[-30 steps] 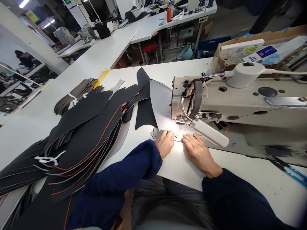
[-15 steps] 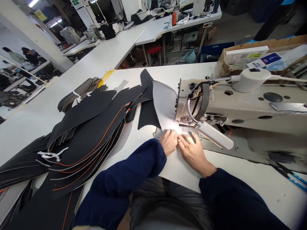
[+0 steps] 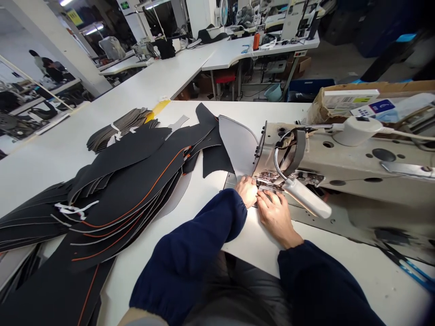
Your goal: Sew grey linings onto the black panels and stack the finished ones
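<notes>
A grey fabric piece with a dark edge point(image 3: 238, 142) runs along the left of the sewing machine point(image 3: 340, 156) to the lit needle area. Closed over its near end is my left hand point(image 3: 247, 191), fingers curled, just left of the presser foot. My right hand point(image 3: 276, 216) lies palm down in front of the needle area, its fingers stretched forward and touching the work; the fabric under them is mostly hidden. The two hands nearly meet at the thumbs. A white lamp point(image 3: 307, 198) on a bent neck hangs right above the right hand's fingers.
Stacked black panels with orange lines point(image 3: 142, 181) cover the table's left side. Behind them lies a tied grey bundle point(image 3: 118, 129). A cardboard box point(image 3: 316, 106) stands behind the machine, and blue-handled scissors point(image 3: 413, 271) lie at the right edge.
Both hands have shifted forward toward the presser foot, and the grey fabric has moved further along with them. The camera view has tilted up slightly.
</notes>
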{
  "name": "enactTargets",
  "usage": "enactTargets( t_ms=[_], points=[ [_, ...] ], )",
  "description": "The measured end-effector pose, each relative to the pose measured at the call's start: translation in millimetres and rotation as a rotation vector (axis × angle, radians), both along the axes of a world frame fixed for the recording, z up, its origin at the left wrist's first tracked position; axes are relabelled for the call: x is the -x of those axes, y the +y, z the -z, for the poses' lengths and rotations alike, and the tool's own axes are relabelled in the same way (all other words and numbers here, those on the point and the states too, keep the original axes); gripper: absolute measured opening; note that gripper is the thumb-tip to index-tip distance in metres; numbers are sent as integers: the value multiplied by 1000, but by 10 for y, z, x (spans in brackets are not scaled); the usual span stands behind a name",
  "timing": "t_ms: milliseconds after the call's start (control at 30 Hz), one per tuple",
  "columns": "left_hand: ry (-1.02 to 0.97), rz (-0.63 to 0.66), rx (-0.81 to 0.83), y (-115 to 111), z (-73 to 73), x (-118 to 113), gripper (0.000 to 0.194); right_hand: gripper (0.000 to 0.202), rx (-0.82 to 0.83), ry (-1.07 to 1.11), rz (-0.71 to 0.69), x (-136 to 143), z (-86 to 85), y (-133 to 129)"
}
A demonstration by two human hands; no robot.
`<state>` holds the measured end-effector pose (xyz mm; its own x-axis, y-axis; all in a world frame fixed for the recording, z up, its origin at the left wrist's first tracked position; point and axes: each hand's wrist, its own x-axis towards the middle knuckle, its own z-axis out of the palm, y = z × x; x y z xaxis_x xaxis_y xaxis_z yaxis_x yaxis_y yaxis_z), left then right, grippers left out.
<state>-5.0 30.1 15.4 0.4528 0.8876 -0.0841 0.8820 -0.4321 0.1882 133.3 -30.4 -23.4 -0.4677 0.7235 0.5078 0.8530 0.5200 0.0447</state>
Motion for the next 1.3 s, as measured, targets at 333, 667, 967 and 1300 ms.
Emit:
enactTargets(
  t_ms=[333,667,967,1300],
  points=[
    [-52,-20,-17,-48,-6,-56,35,25,-4,49,-21,-42,-89,-20],
    [-98,11,-23,2,-150,54,24,24,-102,-40,-87,-144,-18,82],
    [-27,164,49,8,-404,92,21,32,181,283,-70,-314,238,-61],
    [-157,370,580,-1019,-666,973,40,75,1097,1536,331,153,-189,-211]
  ],
)
